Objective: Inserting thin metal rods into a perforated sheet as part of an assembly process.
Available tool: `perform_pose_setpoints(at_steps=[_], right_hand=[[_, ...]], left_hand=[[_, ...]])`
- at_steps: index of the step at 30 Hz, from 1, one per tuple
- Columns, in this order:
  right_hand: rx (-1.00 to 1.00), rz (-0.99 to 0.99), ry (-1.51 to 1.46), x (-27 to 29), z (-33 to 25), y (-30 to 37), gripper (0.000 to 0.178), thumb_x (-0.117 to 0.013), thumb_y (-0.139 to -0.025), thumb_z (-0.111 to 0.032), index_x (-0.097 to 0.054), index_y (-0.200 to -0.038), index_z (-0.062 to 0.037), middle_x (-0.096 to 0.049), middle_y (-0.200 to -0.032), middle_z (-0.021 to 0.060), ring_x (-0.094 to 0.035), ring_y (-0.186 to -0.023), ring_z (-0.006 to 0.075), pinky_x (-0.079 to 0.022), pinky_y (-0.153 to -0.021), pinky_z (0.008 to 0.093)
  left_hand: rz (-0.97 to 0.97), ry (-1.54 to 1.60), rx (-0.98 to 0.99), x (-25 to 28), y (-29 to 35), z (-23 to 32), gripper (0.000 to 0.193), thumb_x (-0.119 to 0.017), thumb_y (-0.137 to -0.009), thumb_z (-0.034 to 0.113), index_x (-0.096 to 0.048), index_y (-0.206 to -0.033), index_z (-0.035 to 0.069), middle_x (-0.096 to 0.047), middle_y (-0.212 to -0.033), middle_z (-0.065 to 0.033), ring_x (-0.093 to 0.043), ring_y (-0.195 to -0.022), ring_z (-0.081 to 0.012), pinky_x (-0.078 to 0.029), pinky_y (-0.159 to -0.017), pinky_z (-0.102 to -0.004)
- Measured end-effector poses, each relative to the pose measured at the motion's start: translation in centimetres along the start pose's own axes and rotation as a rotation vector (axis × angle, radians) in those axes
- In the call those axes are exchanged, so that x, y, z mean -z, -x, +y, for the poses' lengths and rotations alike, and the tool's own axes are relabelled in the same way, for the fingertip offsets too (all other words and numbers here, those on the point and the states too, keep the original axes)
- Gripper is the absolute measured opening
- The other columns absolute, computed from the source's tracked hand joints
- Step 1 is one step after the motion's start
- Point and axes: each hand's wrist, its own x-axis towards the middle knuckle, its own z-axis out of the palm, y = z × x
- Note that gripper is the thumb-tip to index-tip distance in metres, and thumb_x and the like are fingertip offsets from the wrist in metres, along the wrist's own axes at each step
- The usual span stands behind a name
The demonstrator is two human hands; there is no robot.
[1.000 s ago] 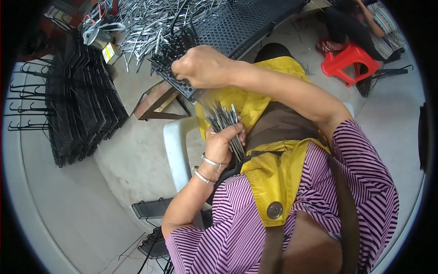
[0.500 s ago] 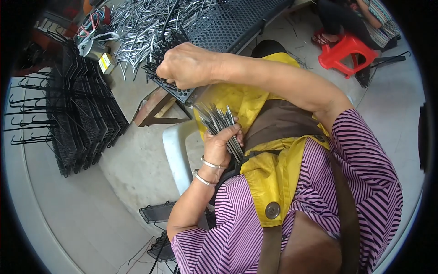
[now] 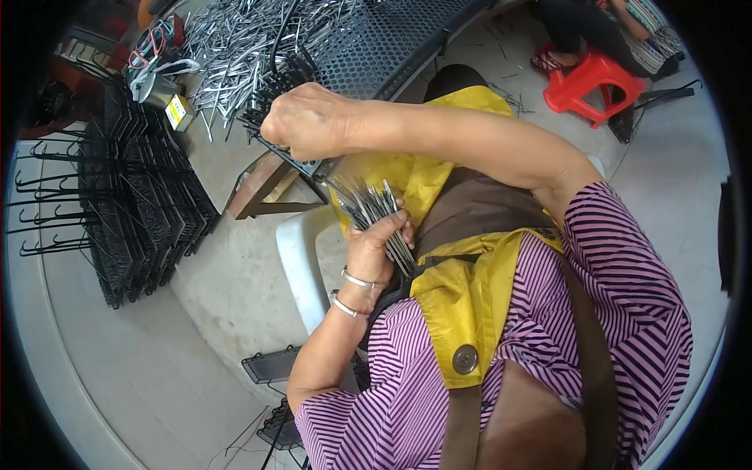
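My left hand (image 3: 374,247) is closed round a bundle of thin grey metal rods (image 3: 366,205), held in front of my lap with their ends fanned upward. Above it and slightly to the left, my right hand (image 3: 309,121) is curled over the near corner of a black perforated rack (image 3: 384,47). Its fingertips are turned away from view, so whatever they hold is hidden. Black upright pins (image 3: 274,86) crowd the rack beside the right knuckles. A big heap of loose metal rods (image 3: 235,59) lies just beyond.
Stacked black hooked racks (image 3: 133,188) stand on the left. A tin can (image 3: 159,90), a small yellow-and-white box (image 3: 178,113) and scissors (image 3: 149,48) sit beside the heap. A white chair arm (image 3: 298,258) is near my left forearm. Another person sits beyond a red stool (image 3: 593,90).
My right hand has shifted slightly left over the rack corner, and its wrist has turned a little. The left hand still holds the bundle in nearly the same place.
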Motion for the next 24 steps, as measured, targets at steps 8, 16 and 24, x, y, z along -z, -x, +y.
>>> perform_pose_setpoints(at_steps=[8, 16, 24], right_hand=[[0.055, 0.002, 0.022, -0.2, -0.1, 0.3, 0.003, -0.053, -0.053, -0.002, -0.052, -0.055, -0.0007, -0.054, -0.056, 0.0168, -0.056, -0.058, 0.0335, -0.045, -0.051, 0.0407], [0.091, 0.105, 0.031, -1.0, 0.9, 1.6, 0.006, -0.054, -0.054, -0.001, -0.049, -0.058, -0.0006, -0.053, -0.054, 0.015, -0.056, -0.056, 0.0325, -0.044, -0.049, 0.0404], [0.032, 0.007, -0.024, 0.4, 0.7, -0.1, 0.006, -0.055, -0.056, -0.003, -0.05, -0.054, 0.0012, -0.053, -0.055, 0.0166, -0.055, -0.057, 0.033, -0.044, -0.051, 0.041]], left_hand=[[-0.016, 0.001, -0.018, -0.1, -0.1, 0.1, 0.023, -0.056, -0.071, -0.001, -0.05, -0.093, -0.003, -0.052, -0.066, -0.0094, -0.05, -0.052, -0.0188, -0.042, -0.046, -0.0287], [-0.005, 0.004, 0.001, -0.1, -0.1, -0.1, 0.024, -0.058, -0.07, 0.0, -0.051, -0.092, -0.002, -0.052, -0.066, -0.0091, -0.05, -0.052, -0.019, -0.042, -0.046, -0.0288], [-0.017, 0.01, -0.007, -0.2, -0.1, 0.1, 0.023, -0.057, -0.071, -0.001, -0.05, -0.093, -0.002, -0.052, -0.067, -0.0097, -0.05, -0.053, -0.0187, -0.042, -0.046, -0.0285]])
